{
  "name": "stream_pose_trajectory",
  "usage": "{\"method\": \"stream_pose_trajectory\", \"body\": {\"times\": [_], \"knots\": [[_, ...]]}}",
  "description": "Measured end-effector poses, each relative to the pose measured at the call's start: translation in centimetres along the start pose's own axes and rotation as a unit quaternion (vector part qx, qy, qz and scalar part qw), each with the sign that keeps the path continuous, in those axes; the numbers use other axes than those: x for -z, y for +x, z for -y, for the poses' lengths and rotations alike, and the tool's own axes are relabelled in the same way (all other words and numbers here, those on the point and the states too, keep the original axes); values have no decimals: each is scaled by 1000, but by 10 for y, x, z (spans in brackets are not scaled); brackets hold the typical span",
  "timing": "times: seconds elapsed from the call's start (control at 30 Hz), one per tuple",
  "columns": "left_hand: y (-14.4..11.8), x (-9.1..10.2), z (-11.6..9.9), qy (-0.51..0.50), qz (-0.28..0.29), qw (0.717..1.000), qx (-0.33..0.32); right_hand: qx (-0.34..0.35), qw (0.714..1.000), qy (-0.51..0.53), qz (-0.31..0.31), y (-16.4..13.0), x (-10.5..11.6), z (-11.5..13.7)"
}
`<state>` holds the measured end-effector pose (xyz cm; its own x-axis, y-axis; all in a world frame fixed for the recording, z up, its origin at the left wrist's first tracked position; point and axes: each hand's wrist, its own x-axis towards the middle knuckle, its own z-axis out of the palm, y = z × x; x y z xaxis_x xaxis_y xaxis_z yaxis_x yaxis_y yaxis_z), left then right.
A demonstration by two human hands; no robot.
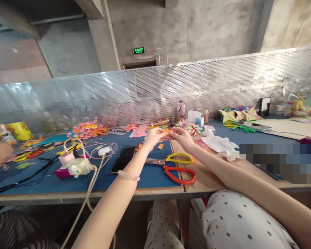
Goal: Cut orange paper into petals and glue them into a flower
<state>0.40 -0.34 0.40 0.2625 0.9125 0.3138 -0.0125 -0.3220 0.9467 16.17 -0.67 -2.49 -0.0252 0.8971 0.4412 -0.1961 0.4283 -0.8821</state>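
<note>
Above the table, my left hand point(154, 135) and my right hand point(181, 137) meet with their fingers pinched on a small piece of orange paper point(167, 131). Fingers hide part of the paper, so its exact shape is unclear. Below my hands lies a pair of scissors point(159, 161) with one yellow and one red handle, blades pointing left. Small orange paper scraps point(160, 146) are scattered on the blue tabletop near my left hand. A dark phone point(124, 159) rests left of the scissors.
A power strip with chargers and cables point(76, 166) stands at left. Crumpled tissue point(220, 142) lies right of my hands. Paper flowers point(86, 129), a bottle point(181, 110) and folded paper stars point(239, 114) line the back, before a perforated metal screen point(209, 83). Another person's hand point(0, 154) is at far left.
</note>
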Motion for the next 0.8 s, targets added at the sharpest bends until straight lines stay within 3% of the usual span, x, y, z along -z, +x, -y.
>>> {"method": "stream_pose_trajectory", "body": {"times": [0.33, 0.8], "knots": [[-2, -1, -2, 39, -13, 999, -1, -47, 999, 2, 7, 1, 4, -5], [9, 4, 9, 74, -20, 991, -110, -11, 1000, -24, -10, -3, 3, -1]]}}
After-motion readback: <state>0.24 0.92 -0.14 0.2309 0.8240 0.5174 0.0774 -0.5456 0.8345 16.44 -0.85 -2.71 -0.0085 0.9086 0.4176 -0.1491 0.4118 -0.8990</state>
